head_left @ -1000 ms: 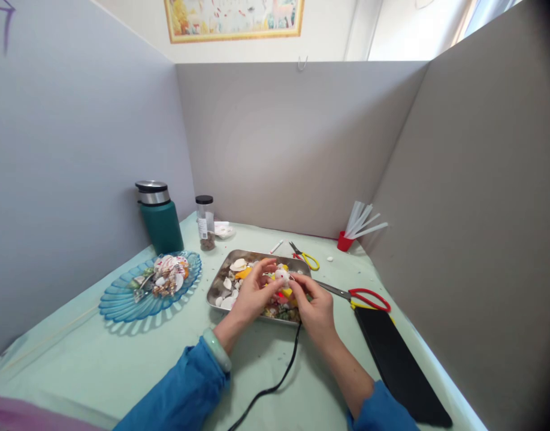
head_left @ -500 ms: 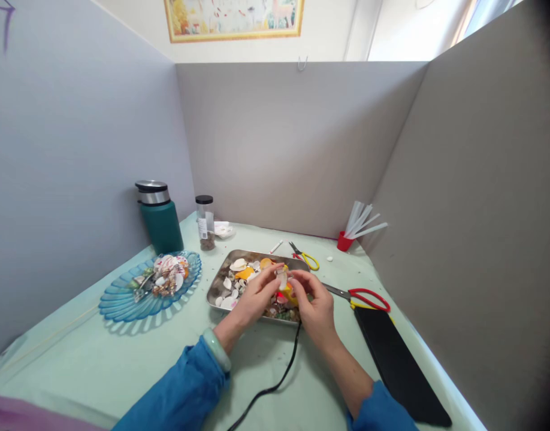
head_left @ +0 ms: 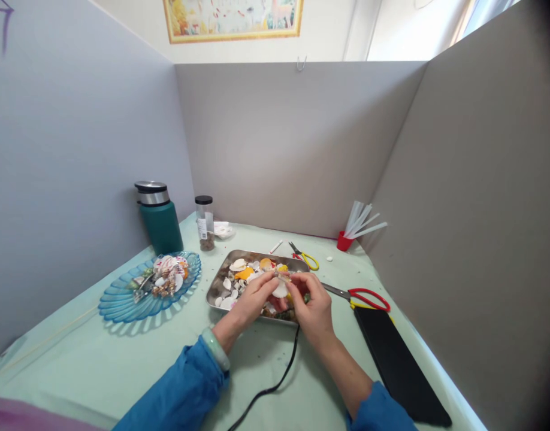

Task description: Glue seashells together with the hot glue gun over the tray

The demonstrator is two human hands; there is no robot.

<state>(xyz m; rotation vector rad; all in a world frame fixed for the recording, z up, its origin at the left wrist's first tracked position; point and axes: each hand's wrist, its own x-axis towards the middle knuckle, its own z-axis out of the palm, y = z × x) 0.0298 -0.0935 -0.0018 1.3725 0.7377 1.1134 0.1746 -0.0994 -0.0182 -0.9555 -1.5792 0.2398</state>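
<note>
Over the right part of a metal tray [head_left: 215, 291], both hands meet around a pale, rounded seashell [head_left: 280, 290]. My left hand [head_left: 256, 297] grips it from the left with thumb and fingers. From the other side, my right hand [head_left: 314, 305] pinches the same shell. Beneath them the tray bears many white shells, an orange shell [head_left: 244, 273] and some yellow and dark pieces, partly hidden by my hands. A black cord [head_left: 275, 388] runs from below the tray's near edge toward me.
To the left, a blue scalloped plate [head_left: 122, 305] carries shells, with a green flask [head_left: 160, 224] behind it. A lidded jar [head_left: 205, 224] stands at the back. Red-handled scissors [head_left: 367, 297], a black slab [head_left: 398, 365], yellow-handled pliers [head_left: 308, 259] and a red cup [head_left: 344, 242] of white sticks lie rightward.
The pale shell has turned between my fingers and now shows a broader white face. Both hands have shifted slightly, staying above the tray.
</note>
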